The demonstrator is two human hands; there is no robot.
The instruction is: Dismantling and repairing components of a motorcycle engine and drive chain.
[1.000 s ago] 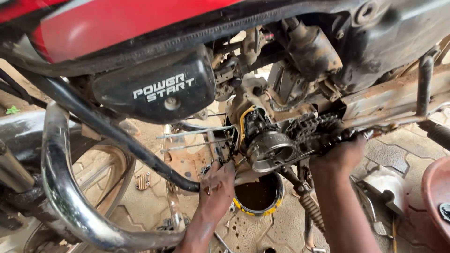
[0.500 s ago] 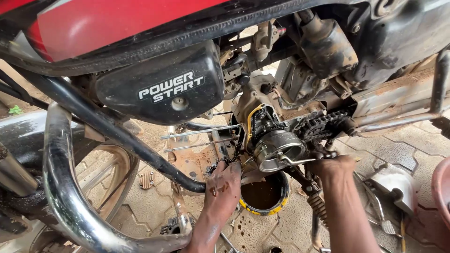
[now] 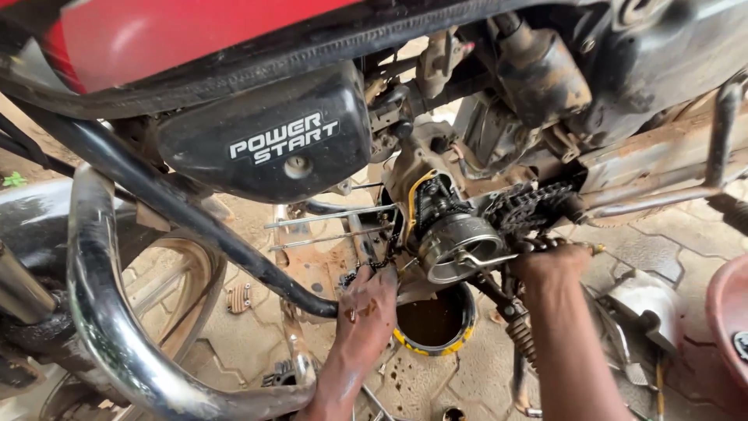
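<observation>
Head view:
- My left hand, oily, fingers bent, presses under the engine beside the chain, steadying; whether it clasps anything, I cannot tell.
- The can sits under the open case, catching oil.
- My right hand is clenched around the spanner at the clutch.

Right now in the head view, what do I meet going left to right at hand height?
Curved chrome crash-guard tube → oil-stained left hand → round yellow-rimmed tin of dark oil → right hand at the engine → grey metal engine cover on the paving → reddish plastic basin.
</observation>
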